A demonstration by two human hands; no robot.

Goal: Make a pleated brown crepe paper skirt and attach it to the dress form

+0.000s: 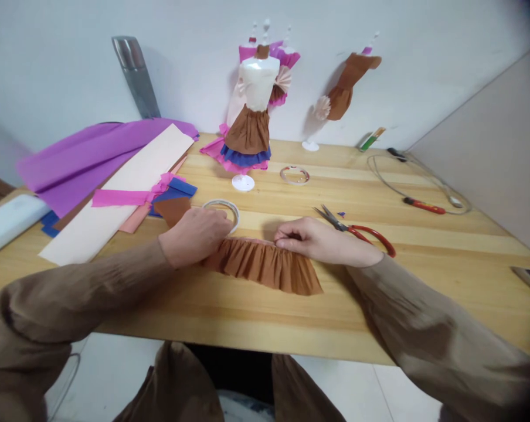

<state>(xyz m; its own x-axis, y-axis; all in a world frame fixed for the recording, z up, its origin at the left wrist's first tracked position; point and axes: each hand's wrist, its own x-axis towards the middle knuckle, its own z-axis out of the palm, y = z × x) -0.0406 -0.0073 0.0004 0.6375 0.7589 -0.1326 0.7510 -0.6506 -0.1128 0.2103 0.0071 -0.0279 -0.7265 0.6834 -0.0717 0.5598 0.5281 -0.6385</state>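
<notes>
A strip of brown crepe paper (269,266), gathered into pleats along its top edge, lies on the table in front of me. My left hand (197,234) is closed on its left end, fingertips partly hidden. At the right part of the top edge, my right hand (311,239) pinches the gathers between thumb and fingers. A pale narrow band runs along that edge between the hands. Just behind my left hand lies a white roll of tape (234,214). Scissors with red handles (350,228) rest by my right hand, blades pointing away to the left.
Small dress-form mannequins (258,82) in paper outfits stand at the back; another form (346,82) wears brown. Folded purple paper (102,152) and a cream strip (124,193) lie left. A second tape roll (295,174) and a cable (379,176) are farther back.
</notes>
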